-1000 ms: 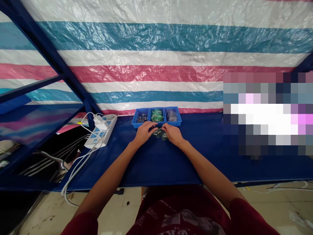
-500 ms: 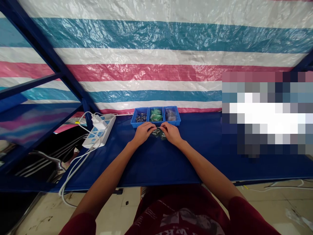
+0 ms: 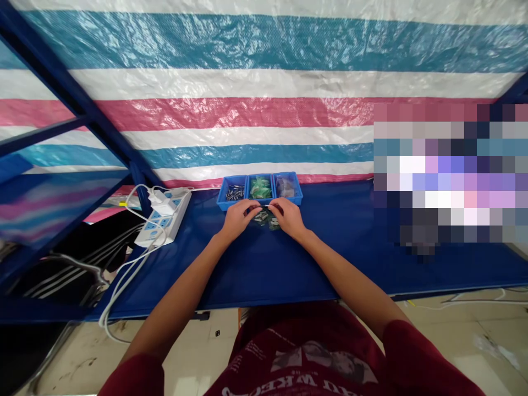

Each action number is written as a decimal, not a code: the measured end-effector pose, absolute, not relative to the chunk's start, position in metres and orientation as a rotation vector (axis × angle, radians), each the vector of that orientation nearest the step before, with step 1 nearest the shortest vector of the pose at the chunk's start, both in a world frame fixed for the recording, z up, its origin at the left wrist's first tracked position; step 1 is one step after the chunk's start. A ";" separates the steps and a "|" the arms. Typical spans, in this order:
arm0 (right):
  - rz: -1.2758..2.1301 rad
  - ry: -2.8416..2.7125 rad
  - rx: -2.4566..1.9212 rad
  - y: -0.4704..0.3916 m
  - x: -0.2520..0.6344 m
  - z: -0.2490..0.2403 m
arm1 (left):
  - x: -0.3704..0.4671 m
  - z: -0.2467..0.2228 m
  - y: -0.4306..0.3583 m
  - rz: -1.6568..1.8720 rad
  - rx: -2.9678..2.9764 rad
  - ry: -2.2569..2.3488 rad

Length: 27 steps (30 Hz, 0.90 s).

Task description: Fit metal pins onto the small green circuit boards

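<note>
Between the fingertips of my left hand and my right hand is a thin, pale, stick-like piece, too small to name. Both hands are closed in a pinch, one at each end of it. Just beneath lie clear plastic bags with small pale parts inside, partly covered by my fingers. Directly behind my hands stand three joined blue bins. Small dark and silvery metal pins fill the left bin, green plastic bags lie in the middle bin, and clear bags in the right bin.
A white power strip with a plugged-in adapter and loose white cables lies on the left of the blue table. Blue metal frame posts rise at left. Striped sheeting hangs behind. The right side is pixelated.
The view has tilted slightly, so the bins and table appear a little higher. My hands stay together in front of the bins, with the pale piece still pinched between them.
</note>
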State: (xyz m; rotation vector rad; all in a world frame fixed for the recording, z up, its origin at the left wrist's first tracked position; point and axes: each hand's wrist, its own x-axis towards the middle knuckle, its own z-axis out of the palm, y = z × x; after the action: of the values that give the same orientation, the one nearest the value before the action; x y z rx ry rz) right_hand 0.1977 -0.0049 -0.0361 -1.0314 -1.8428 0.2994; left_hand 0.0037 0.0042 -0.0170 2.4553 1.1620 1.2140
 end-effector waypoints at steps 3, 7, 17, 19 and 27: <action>0.312 -1.811 -1.026 -0.004 0.197 -0.037 | 0.003 -0.018 0.004 1.238 2.460 1.188; 0.320 -1.803 -1.026 -0.004 0.196 -0.038 | 0.002 -0.019 0.005 1.258 2.518 1.183; 0.353 -1.737 -0.994 -0.005 0.195 -0.038 | 0.002 -0.020 0.005 1.272 2.549 1.180; 0.344 -1.746 -0.977 -0.005 0.195 -0.038 | 0.002 -0.021 0.005 1.277 2.556 1.173; 0.329 -1.742 -0.927 -0.006 0.197 -0.037 | 0.004 -0.020 0.003 1.305 2.548 1.168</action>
State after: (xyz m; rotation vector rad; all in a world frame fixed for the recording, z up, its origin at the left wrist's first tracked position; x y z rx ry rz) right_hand 0.1965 -0.0061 -0.0366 -0.9272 -1.7419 0.3293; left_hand 0.0045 0.0030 -0.0202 2.5485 1.1682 1.3047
